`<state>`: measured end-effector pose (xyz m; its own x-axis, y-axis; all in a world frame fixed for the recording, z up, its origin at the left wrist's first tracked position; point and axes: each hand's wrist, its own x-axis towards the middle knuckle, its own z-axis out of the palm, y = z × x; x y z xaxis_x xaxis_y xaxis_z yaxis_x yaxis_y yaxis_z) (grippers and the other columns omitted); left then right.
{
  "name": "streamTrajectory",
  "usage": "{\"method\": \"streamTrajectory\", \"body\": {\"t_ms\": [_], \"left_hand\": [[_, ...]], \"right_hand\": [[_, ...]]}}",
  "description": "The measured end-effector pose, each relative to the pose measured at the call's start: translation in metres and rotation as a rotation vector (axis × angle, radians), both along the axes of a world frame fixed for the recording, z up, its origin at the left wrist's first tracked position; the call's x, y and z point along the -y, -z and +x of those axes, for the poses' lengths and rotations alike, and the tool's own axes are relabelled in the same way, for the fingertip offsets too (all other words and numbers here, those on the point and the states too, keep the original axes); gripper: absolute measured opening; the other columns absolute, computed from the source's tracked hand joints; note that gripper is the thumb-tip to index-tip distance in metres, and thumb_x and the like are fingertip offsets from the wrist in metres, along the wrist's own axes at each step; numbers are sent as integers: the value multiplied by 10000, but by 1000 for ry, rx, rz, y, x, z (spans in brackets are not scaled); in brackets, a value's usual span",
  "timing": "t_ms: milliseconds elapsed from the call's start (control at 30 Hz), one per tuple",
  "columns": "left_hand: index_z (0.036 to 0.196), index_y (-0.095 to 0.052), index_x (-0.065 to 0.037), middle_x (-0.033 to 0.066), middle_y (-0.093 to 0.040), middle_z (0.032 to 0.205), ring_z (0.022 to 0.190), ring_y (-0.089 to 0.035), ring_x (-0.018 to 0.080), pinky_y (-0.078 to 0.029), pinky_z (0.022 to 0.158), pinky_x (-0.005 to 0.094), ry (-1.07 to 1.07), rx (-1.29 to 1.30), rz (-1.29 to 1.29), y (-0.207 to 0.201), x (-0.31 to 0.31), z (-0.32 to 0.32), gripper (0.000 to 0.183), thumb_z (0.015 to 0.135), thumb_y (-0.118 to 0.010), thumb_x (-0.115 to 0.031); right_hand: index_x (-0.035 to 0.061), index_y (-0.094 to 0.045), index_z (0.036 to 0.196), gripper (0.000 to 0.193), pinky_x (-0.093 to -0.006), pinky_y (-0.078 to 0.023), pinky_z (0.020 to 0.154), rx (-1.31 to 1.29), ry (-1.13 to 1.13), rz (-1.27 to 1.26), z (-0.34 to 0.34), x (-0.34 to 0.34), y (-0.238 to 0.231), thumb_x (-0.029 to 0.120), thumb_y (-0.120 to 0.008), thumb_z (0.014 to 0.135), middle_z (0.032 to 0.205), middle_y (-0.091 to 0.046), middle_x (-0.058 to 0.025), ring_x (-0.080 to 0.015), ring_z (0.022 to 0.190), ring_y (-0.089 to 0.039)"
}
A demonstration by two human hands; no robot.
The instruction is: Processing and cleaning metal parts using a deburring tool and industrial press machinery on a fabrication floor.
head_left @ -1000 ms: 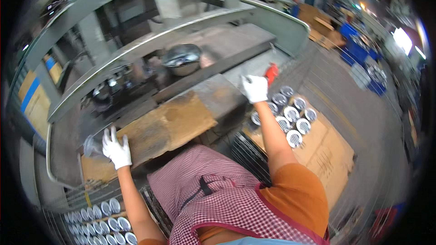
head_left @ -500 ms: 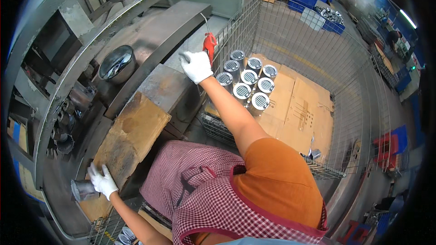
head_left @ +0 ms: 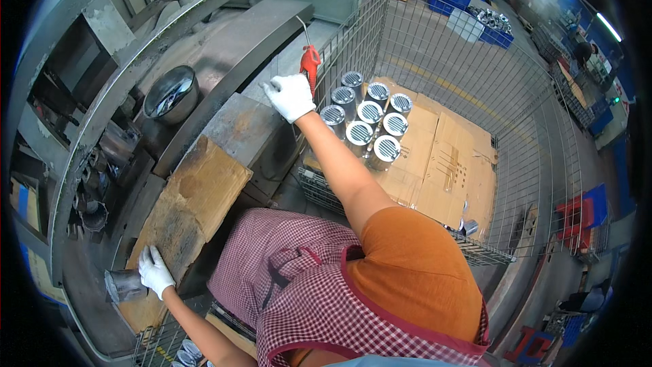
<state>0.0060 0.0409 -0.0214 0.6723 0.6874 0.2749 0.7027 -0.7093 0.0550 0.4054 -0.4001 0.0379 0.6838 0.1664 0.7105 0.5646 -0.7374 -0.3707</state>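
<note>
Head view: the pad (head_left: 197, 194), a stained strip of cardboard on the bench, runs slantwise between the person's two gloved hands. At the pad's lower end, the left hand (head_left: 155, 270) lies with its fingers stretched out, wrapped around nothing. Against that end's left edge is the metal cup (head_left: 127, 287), just beside the left fingertips; whether they touch it, and whether it stands or lies, I cannot tell. Beyond the pad's upper end, over the block (head_left: 246, 122), is the right hand (head_left: 291, 97) with curled fingers; I cannot tell if anything is in them. Past it, farther from the pad, is the red air gun (head_left: 310, 61). Right of the pad is the wire cage (head_left: 319, 194) with a cluster of cans (head_left: 370, 114) inside; left of the pad's upper end is the pot (head_left: 171, 95).

As a judgement, a sideways nudge from the left hand could tip or roll the cup off the pad, since nothing encloses it. If the right hand swung out from the pad, it might knock the air gun, and a low forearm could topple the close-set cans
</note>
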Motion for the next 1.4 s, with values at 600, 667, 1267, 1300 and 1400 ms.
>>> {"method": "streamTrajectory", "body": {"t_ms": [600, 667, 1267, 1300, 1400], "left_hand": [[1420, -539, -143, 201, -528, 1440, 1254, -556, 379, -459, 1019, 481, -47, 234, 255, 3, 16, 3, 564, 986, -533, -503], [1392, -567, -131, 202, -544, 1421, 1249, -563, 371, -461, 1015, 484, -20, 283, 390, -2, 22, 5, 539, 988, -535, -488], [1492, -446, -133, 253, -394, 1533, 1322, -479, 445, -410, 1069, 541, -137, 289, 116, -34, 51, 3, 796, 838, -702, -507], [1483, -452, -131, 252, -407, 1521, 1313, -482, 441, -406, 1054, 555, -125, 304, 119, -32, 50, 3, 787, 837, -705, -504], [1338, -629, -177, 115, -576, 1396, 1243, -537, 329, -400, 1015, 493, -112, 50, -60, -25, 47, 1, 551, 926, -572, -538]], "right_hand": [[91, -671, 671, 410, -479, -508, 647, -37, -29, 19, 4, 0, 5, 426, -633, 904, 649, -663, -167, -370, 638, -668], [91, -671, 673, 404, -478, -511, 647, -43, -31, 18, 4, 0, 5, 422, -636, 903, 649, -663, -167, -369, 640, -670], [4, -753, 905, 324, -409, -543, 703, -21, -23, 98, 27, 11, 25, 324, -701, 893, 812, -720, -207, -351, 734, -712], [2, -745, 888, 330, -417, -529, 686, -23, -58, 99, 30, 12, 27, 329, -700, 900, 799, -709, -212, -358, 721, -702], [-5, -725, 846, 346, -430, -498, 655, -82, -80, 157, 35, 13, 32, 333, -696, 918, 774, -686, -222, -375, 691, -672]]}}
